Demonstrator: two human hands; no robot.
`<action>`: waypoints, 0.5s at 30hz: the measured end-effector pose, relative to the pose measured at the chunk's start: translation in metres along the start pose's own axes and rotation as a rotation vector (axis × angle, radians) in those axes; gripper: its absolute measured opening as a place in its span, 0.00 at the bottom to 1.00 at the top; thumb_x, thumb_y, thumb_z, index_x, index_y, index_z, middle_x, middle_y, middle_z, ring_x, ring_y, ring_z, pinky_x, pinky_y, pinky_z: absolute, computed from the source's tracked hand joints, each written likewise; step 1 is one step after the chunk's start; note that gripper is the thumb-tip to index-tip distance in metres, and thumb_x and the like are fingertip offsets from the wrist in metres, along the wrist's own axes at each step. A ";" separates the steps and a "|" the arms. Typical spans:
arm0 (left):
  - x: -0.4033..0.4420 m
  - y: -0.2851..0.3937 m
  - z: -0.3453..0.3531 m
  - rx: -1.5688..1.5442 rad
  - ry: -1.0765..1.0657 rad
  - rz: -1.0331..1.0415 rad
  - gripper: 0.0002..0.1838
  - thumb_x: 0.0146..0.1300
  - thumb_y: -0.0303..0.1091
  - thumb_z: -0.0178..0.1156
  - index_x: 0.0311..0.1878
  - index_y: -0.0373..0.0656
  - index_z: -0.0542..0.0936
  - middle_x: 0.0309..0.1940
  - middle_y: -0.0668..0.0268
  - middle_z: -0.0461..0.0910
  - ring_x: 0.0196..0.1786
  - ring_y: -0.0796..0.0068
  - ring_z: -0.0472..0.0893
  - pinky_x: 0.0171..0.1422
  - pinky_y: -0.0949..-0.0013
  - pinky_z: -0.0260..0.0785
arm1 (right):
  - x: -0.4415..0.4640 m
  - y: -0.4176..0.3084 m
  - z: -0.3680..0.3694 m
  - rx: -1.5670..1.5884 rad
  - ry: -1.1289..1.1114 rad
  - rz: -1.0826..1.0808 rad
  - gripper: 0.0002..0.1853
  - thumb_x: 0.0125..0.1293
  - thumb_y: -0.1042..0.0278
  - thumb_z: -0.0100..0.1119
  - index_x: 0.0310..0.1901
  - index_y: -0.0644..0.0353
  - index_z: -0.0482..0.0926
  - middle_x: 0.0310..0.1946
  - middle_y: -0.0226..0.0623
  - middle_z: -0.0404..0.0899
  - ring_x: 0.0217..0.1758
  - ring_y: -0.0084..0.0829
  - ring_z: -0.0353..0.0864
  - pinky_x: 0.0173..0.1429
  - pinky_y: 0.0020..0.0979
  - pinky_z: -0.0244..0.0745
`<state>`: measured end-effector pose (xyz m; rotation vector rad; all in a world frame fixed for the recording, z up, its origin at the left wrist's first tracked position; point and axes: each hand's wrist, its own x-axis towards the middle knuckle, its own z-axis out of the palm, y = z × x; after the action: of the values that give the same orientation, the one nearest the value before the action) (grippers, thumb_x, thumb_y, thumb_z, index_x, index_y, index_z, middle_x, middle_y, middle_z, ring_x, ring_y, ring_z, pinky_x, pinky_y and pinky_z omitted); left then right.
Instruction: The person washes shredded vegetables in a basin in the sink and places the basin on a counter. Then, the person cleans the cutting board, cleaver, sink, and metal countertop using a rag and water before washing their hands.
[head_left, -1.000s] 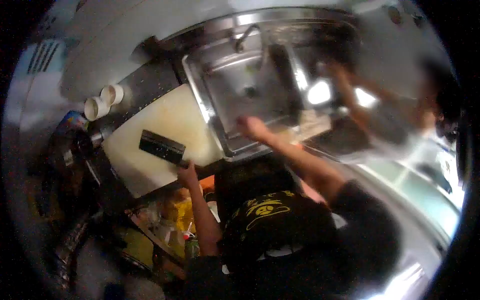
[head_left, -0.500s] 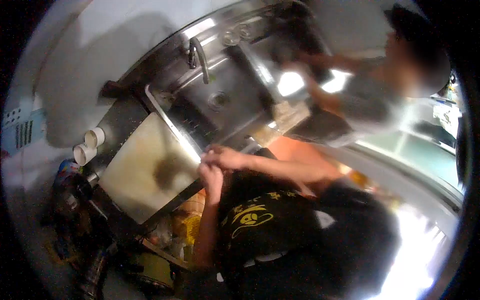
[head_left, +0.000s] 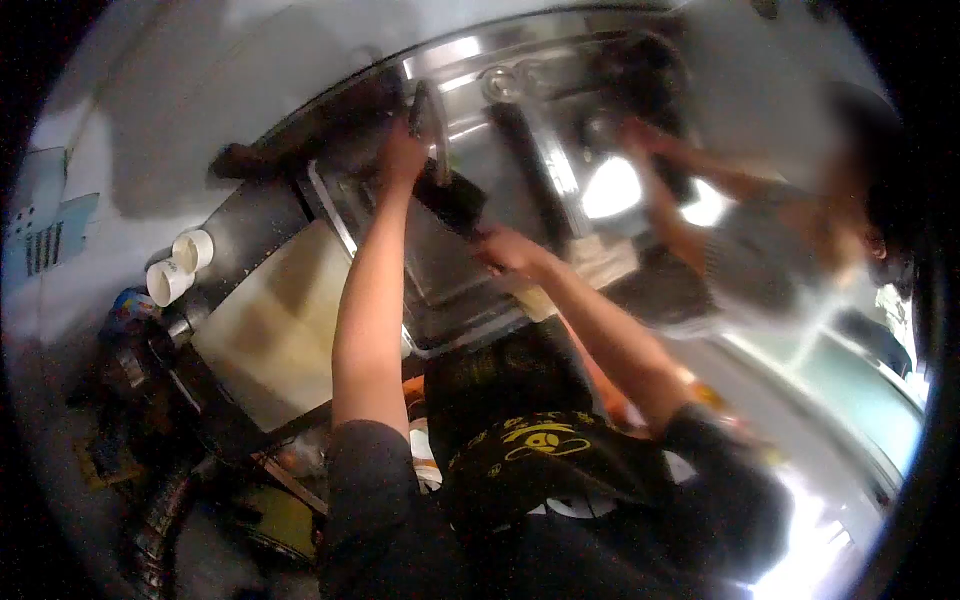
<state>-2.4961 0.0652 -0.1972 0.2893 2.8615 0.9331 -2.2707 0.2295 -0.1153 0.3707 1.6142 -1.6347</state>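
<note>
One cleaver held under the faucet, over the sink

The single cleaver [head_left: 455, 203] is over the sink [head_left: 440, 278], its dark rectangular blade slanting just below the spout of the one faucet [head_left: 440, 135]. Of the person's two hands, the right hand [head_left: 515, 252] has its fingers closed round the handle end. The left hand [head_left: 402, 162] is raised at the faucet's base; its fingers are blurred, so whether they grip the lever or only touch it, I cannot tell.

Left of the sink, one pale cutting board [head_left: 285, 325] lies on the dark counter [head_left: 243, 222]. Beyond it two white cups [head_left: 193, 249] stand touching or nearly so. One apron [head_left: 510, 390] with a yellow print covers the person's front. On the right, one co-worker [head_left: 755, 245], blurred, reaches both arms forward beside the sink.
</note>
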 end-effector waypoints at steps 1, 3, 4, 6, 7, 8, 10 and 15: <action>-0.001 0.012 -0.011 0.021 0.005 0.007 0.27 0.60 0.55 0.62 0.51 0.40 0.79 0.46 0.48 0.82 0.51 0.43 0.80 0.55 0.50 0.71 | 0.009 0.001 -0.003 -0.059 -0.045 -0.024 0.07 0.64 0.68 0.55 0.31 0.59 0.70 0.19 0.29 0.70 0.15 0.20 0.66 0.19 0.25 0.59; -0.008 0.039 -0.033 -0.114 0.037 -0.097 0.26 0.61 0.55 0.61 0.49 0.40 0.81 0.44 0.47 0.82 0.50 0.42 0.80 0.55 0.49 0.71 | 0.019 -0.005 -0.007 -0.132 -0.127 -0.037 0.09 0.63 0.67 0.54 0.27 0.58 0.70 0.18 0.29 0.69 0.16 0.19 0.66 0.19 0.25 0.58; -0.003 0.018 -0.018 -0.149 0.060 -0.114 0.27 0.61 0.56 0.61 0.46 0.38 0.81 0.42 0.47 0.83 0.47 0.42 0.80 0.53 0.49 0.71 | 0.021 -0.013 -0.007 -0.150 -0.165 -0.024 0.10 0.63 0.67 0.54 0.25 0.58 0.70 0.18 0.28 0.69 0.17 0.19 0.66 0.19 0.25 0.57; 0.010 -0.048 0.018 -0.119 0.098 -0.076 0.27 0.62 0.56 0.60 0.43 0.36 0.81 0.37 0.47 0.83 0.42 0.43 0.81 0.49 0.50 0.72 | 0.027 -0.022 -0.016 -0.110 -0.217 0.006 0.11 0.63 0.68 0.52 0.22 0.57 0.70 0.17 0.28 0.69 0.17 0.18 0.66 0.20 0.24 0.57; 0.011 -0.078 0.029 -0.060 0.108 -0.026 0.27 0.63 0.56 0.60 0.41 0.36 0.81 0.34 0.48 0.83 0.39 0.45 0.81 0.47 0.51 0.72 | 0.031 -0.023 -0.018 -0.093 -0.238 0.019 0.12 0.63 0.69 0.52 0.21 0.57 0.70 0.17 0.28 0.69 0.18 0.18 0.66 0.20 0.24 0.57; 0.011 -0.101 0.029 0.076 0.107 0.098 0.26 0.64 0.55 0.59 0.40 0.36 0.80 0.32 0.50 0.83 0.36 0.49 0.81 0.44 0.54 0.73 | 0.035 -0.020 -0.018 0.015 -0.223 0.031 0.12 0.64 0.69 0.51 0.21 0.57 0.70 0.17 0.28 0.70 0.17 0.18 0.66 0.20 0.24 0.57; 0.003 -0.099 0.018 -0.170 0.067 -0.027 0.23 0.67 0.53 0.58 0.38 0.37 0.79 0.28 0.55 0.82 0.31 0.59 0.81 0.39 0.60 0.72 | 0.044 -0.010 -0.016 0.228 -0.196 0.055 0.12 0.64 0.69 0.50 0.22 0.57 0.71 0.18 0.27 0.70 0.17 0.18 0.66 0.20 0.23 0.58; -0.069 -0.051 -0.052 -0.873 0.017 -0.473 0.15 0.73 0.45 0.53 0.40 0.41 0.75 0.26 0.65 0.80 0.30 0.80 0.78 0.31 0.73 0.68 | 0.041 -0.034 -0.007 0.351 -0.153 0.196 0.11 0.65 0.70 0.50 0.26 0.61 0.76 0.18 0.28 0.70 0.17 0.19 0.66 0.22 0.24 0.63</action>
<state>-2.4446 -0.0202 -0.1821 -0.4521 2.0743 1.8747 -2.3229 0.2189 -0.1211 0.5505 1.1394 -1.7469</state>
